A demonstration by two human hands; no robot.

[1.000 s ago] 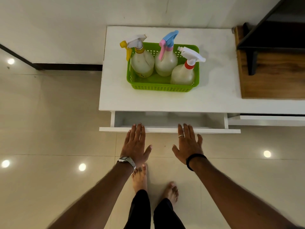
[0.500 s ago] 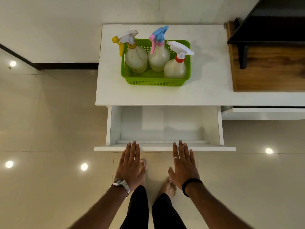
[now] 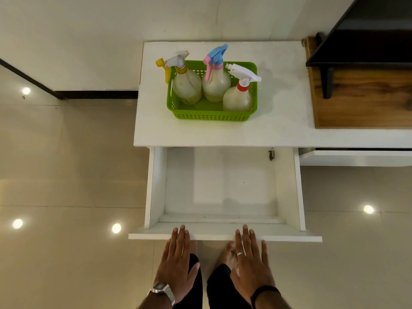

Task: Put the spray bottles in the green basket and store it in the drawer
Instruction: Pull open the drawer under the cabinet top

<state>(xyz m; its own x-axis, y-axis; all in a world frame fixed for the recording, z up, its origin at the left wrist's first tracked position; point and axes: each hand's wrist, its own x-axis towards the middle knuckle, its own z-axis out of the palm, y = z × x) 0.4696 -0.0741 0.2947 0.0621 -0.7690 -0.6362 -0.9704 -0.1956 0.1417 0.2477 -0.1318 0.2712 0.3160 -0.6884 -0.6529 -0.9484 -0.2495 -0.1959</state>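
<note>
Cabinet top (image 3: pixel 278 121) fills the upper middle of what we see, and below it the white drawer (image 3: pixel 298 186) stands pulled well out, its inside bare. We find the green basket (image 3: pixel 211 115) on that top with all three spray bottles (image 3: pixel 215 82) upright inside it. Smallest are our left hand (image 3: pixel 177 262) and right hand (image 3: pixel 252 264), both flat with fingers spread, gripping nothing, fingertips resting on the drawer's front edge.
</note>
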